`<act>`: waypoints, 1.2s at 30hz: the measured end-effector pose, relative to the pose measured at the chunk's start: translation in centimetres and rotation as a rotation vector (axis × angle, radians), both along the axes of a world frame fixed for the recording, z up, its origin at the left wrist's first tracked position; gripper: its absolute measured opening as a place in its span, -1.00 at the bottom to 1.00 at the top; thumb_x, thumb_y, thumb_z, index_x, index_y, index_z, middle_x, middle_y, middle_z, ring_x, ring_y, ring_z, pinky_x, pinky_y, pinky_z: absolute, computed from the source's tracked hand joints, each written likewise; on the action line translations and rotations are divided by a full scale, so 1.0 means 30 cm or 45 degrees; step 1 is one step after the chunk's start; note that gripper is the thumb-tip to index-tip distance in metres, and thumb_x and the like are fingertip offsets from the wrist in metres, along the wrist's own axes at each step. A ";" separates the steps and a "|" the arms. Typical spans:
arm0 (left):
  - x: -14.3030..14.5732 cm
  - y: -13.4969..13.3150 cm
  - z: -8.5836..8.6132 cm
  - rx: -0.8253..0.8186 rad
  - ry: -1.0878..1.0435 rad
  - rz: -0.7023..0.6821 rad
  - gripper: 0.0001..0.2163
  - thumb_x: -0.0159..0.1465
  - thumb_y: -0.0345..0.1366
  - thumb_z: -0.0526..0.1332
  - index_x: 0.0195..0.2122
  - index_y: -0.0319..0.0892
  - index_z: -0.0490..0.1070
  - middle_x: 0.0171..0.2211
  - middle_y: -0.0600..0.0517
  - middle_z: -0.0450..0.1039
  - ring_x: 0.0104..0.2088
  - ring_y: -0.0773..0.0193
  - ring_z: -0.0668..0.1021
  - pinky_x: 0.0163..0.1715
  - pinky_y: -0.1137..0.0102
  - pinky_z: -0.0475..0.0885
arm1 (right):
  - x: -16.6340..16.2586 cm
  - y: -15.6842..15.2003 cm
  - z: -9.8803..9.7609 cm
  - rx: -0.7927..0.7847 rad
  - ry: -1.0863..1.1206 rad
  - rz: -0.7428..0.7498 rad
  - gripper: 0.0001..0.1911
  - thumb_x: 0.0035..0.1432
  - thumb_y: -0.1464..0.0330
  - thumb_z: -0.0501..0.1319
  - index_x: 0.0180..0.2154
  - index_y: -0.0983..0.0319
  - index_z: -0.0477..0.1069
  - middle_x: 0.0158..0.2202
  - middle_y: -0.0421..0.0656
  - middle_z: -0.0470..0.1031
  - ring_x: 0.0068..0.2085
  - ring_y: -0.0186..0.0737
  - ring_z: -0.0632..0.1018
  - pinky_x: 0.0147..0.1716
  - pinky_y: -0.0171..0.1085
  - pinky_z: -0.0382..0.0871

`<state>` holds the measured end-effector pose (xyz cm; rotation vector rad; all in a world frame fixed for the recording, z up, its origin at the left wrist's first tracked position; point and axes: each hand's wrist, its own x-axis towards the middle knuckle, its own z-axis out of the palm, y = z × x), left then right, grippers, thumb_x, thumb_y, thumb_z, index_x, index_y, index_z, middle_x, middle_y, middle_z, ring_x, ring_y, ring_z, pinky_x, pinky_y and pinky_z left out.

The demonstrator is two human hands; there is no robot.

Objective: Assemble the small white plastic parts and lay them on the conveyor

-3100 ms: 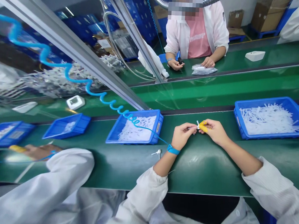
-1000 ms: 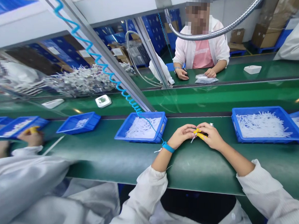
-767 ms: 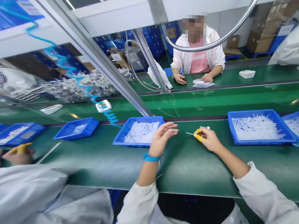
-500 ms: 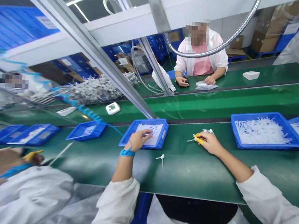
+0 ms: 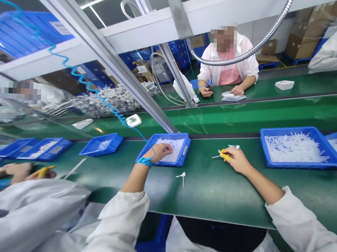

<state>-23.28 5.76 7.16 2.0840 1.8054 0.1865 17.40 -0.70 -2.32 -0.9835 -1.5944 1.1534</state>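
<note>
My left hand [image 5: 160, 152] reaches into a blue tray [image 5: 185, 151] of small white plastic pieces [image 5: 175, 145]. Its fingertips are drawn together over the pieces; what they pinch, if anything, is too small to make out. A blue wrist strap [image 5: 145, 161] with a cord is on that wrist. My right hand [image 5: 236, 159], with yellow finger covers, pinches a thin white plastic stick [image 5: 216, 156] that points left. Just beyond its knuckles lies another small white piece [image 5: 234, 146]. Between the hands, nearer me, a white jointed plastic piece [image 5: 183, 175] rests on the green belt [image 5: 210, 196].
A blue tray [image 5: 299, 165] heaped with white strips stands right. More blue trays [image 5: 100, 152] line the left, near a co-worker's yellow-covered hand [image 5: 41, 172]. A metal post [image 5: 155, 106] slants down behind my tray. Another person [image 5: 229, 71] sits across the line.
My left hand has drawn its fingers closer together inside the tray, and its forearm has swung left. My right hand stays nearly still. The co-worker's arm at left has shifted.
</note>
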 end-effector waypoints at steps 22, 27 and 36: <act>0.699 -0.154 -0.200 0.468 -1.074 -0.301 -0.81 0.38 -0.14 0.36 -0.22 -0.16 0.62 -0.21 -0.07 0.57 -0.23 0.20 0.61 -0.24 0.36 0.53 | 0.010 0.008 -0.013 -0.234 0.241 -0.153 -0.65 0.12 0.07 0.41 -0.18 0.19 0.60 -0.27 -0.10 0.65 -0.34 -0.13 0.68 -0.33 -0.21 0.60; 0.690 -0.175 -0.219 0.524 -1.037 -0.343 -0.87 0.44 -0.23 0.32 -0.20 -0.15 0.61 -0.21 -0.06 0.61 -0.20 0.20 0.62 -0.18 0.34 0.52 | 0.005 0.003 -0.009 -0.313 0.308 -0.181 -0.62 0.06 0.07 0.48 -0.21 0.20 0.61 -0.29 -0.10 0.65 -0.31 -0.12 0.69 -0.27 -0.19 0.63; 0.705 -0.189 -0.218 0.447 -1.061 -0.323 -0.88 0.42 -0.26 0.33 -0.22 -0.15 0.63 -0.23 -0.05 0.64 -0.23 0.22 0.64 -0.23 0.38 0.52 | 0.003 -0.009 0.020 -0.353 0.380 -0.176 -0.58 0.02 0.03 0.53 -0.25 0.21 0.63 -0.31 -0.11 0.65 -0.30 -0.13 0.69 -0.24 -0.18 0.63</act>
